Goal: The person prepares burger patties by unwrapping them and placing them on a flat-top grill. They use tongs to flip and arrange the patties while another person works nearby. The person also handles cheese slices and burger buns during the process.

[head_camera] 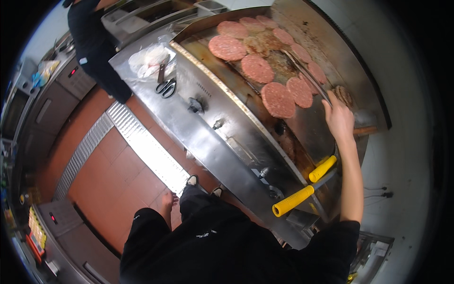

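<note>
In my right hand (341, 119) are metal tongs (308, 72), which reach across the flat-top griddle (303, 122). Their tips are over a brown greasy patch (275, 58) among the patties. Several raw round meat patties, such as one nearby (278, 100) and another farther off (227, 47), lie around that patch. A browned patty (342, 96) sits against the back splash, just beyond my right hand. My left hand (169, 202) hangs low at my side over the floor, holding nothing, its fingers loosely bent.
Two yellow-handled tools (322, 168) (293, 201) rest over the griddle's near corner. Scissors (166, 88), a brown-handled tool (161, 72) and a plastic bag (149, 60) lie on the steel ledge. Knobs (218, 123) jut from the front. Another person (94, 46) stands at far left.
</note>
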The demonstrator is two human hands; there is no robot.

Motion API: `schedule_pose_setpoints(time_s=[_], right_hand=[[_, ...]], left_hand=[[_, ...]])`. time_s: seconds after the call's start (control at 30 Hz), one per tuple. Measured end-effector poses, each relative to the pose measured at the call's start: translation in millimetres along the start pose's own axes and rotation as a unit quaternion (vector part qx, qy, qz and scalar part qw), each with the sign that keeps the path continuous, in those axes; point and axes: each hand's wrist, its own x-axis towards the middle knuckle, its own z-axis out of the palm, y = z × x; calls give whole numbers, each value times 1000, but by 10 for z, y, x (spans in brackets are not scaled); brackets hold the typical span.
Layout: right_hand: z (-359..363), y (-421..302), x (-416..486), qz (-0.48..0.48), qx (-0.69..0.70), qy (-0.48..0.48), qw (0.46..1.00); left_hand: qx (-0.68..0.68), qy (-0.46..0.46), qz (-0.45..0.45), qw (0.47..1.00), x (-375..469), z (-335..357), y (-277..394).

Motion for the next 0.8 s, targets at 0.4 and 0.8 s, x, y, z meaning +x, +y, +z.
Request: schedule_pose_setpoints(time_s=[0.4, 0.8], right_hand=[[-437, -162, -72, -63, -122, 32, 990], [69, -196, 548, -205, -78, 104, 970]], left_hand=[[-17, 5, 37, 999, -27, 34, 148], [-3, 17, 0, 1000, -104, -54, -46]])
